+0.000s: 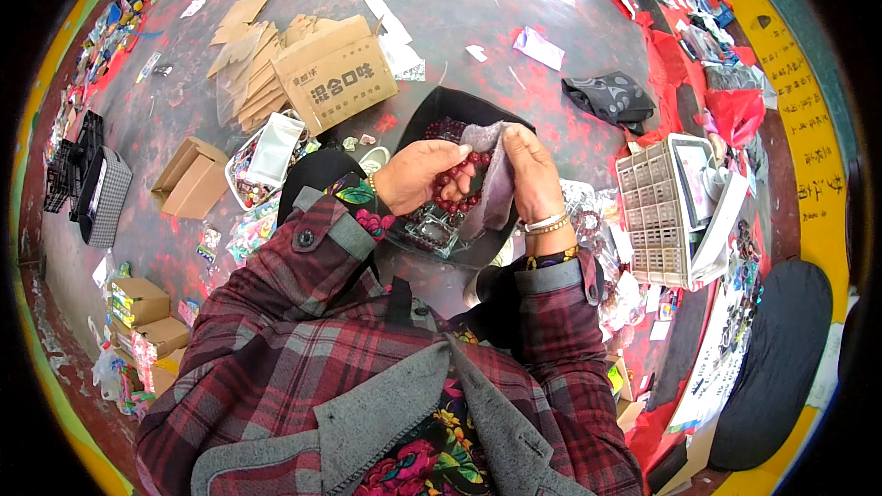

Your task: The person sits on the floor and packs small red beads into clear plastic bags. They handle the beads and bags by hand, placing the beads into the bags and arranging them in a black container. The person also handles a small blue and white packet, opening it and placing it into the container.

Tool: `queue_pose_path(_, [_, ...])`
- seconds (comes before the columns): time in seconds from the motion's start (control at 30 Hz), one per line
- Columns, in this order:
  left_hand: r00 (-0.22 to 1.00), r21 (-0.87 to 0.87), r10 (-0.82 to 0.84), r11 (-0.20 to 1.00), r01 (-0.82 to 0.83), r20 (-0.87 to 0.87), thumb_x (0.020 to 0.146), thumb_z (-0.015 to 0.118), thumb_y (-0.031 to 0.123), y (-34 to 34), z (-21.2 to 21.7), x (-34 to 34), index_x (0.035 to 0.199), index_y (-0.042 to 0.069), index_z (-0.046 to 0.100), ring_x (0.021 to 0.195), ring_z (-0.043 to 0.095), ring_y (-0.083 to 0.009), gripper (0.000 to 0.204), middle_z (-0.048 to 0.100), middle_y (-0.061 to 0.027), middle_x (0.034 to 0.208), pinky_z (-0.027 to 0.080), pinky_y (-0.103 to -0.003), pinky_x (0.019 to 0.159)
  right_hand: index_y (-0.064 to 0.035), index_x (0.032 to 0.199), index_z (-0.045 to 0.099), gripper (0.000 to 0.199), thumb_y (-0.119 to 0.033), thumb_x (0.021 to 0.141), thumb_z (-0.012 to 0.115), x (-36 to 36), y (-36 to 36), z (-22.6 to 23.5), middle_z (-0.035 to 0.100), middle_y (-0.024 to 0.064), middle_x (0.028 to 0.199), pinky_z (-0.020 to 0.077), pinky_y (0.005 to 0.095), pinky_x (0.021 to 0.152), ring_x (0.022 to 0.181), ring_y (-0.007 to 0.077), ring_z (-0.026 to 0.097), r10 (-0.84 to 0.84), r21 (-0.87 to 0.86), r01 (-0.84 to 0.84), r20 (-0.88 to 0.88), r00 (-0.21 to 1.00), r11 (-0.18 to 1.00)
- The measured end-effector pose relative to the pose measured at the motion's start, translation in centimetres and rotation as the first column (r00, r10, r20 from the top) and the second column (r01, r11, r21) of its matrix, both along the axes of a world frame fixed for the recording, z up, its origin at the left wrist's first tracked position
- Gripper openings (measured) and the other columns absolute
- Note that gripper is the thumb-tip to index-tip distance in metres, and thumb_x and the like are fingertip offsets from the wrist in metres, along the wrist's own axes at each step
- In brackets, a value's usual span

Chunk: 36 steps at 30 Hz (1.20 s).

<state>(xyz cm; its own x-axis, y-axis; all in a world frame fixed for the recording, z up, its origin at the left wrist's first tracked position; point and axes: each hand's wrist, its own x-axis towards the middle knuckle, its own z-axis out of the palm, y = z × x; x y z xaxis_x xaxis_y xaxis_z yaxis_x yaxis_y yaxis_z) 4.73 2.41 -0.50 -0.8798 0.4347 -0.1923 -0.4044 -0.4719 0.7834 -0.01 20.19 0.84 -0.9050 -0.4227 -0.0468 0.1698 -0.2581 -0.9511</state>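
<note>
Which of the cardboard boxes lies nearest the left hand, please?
The large box with dark printing, beside the flattened cardboard. It lies closer to the left hand than the small open box and the others.

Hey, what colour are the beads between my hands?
The beads are dark red, best seen in the head view.

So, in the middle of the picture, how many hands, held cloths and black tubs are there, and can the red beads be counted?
Hands: 2, the left hand and the right hand
Greyish-purple cloth: 1
Black tub: 1
Total: 4, leaving out the red beads, which overlap too much to count.
</note>
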Motion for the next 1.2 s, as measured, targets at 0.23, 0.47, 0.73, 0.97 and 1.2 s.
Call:
queue_pose_path(0.23, [0.990, -0.007, 0.119, 0.993, -0.120, -0.078, 0.095, 0.039, 0.027, -0.2, -0.6, 0.1, 0.087, 0.005, 0.052, 0.060, 0.051, -0.0092, 0.027, 0.055, -0.0029, 0.071, 0.040, -0.022, 0.054, -0.0036, 0.112, 0.059, 0.029, -0.002, 0.083, 0.057, 1.5, -1.2, 0.7, 0.061, 0.0032, 0.096, 0.0416, 0.0231, 0.083, 0.093, 0.0107, 0.054, 0.152, 0.248, -0.077, -0.301, 0.941, 0.966])
queue_pose_path(0.47, [0.989, -0.083, 0.038, 0.995, -0.051, -0.144, 0.095, 0.039, 0.027, 0.3, -0.4, 0.3, 0.084, 0.005, 0.052, 0.054, 0.042, -0.0073, 0.027, 0.049, -0.0004, 0.066, 0.036, -0.021, 0.054, -0.0011, 0.089, 0.062, 0.012, -0.009, 0.086, 0.055, 1.5, -1.6, -0.2, 0.059, 0.0031, 0.080, 0.0443, 0.0224, 0.059, 0.066, 0.0079, 0.055, -0.014, 0.260, 0.115, -0.358, 0.934, 0.959])
queue_pose_path(0.73, [0.990, 0.077, 0.100, 0.993, -0.093, -0.095, 0.094, 0.039, 0.025, 0.1, 0.9, 0.6, 0.088, 0.001, 0.055, 0.052, 0.039, -0.0082, 0.030, 0.048, -0.0014, 0.063, 0.036, -0.024, 0.056, -0.0011, 0.091, 0.059, 0.015, -0.014, 0.090, 0.050, 0.8, -1.0, -0.1, 0.062, 0.0046, 0.085, 0.0466, 0.0224, 0.065, 0.072, 0.0085, 0.056, 0.008, -0.179, 0.023, 0.172, 0.985, 0.984])
queue_pose_path(0.97, [0.998, 0.178, 0.056, 0.983, -0.047, -0.042, 0.093, 0.037, 0.026, -0.2, 1.4, 0.6, 0.089, -0.001, 0.056, 0.063, 0.052, -0.0153, 0.034, 0.056, -0.0081, 0.070, 0.043, -0.029, 0.065, 0.0003, 0.091, 0.058, 0.010, -0.007, 0.087, 0.053, 1.3, -0.9, 0.6, 0.060, 0.0019, 0.081, 0.0464, 0.0246, 0.066, 0.073, 0.0102, 0.057, 0.021, -0.046, -0.021, -0.012, 1.000, 0.999])
queue_pose_path(1.2, [1.000, 0.065, -0.003, 0.998, 0.002, 0.004, 0.093, 0.043, 0.032, 0.0, 0.2, 0.3, 0.084, 0.002, 0.057, 0.058, 0.054, -0.0127, 0.034, 0.058, -0.0045, 0.067, 0.043, -0.024, 0.057, 0.0012, 0.084, 0.055, 0.018, -0.013, 0.091, 0.046, 2.0, -1.2, 2.0, 0.058, 0.0047, 0.070, 0.0472, 0.0265, 0.056, 0.061, 0.0138, 0.057, 0.116, 0.134, -0.109, -0.049, 0.992, 0.985])
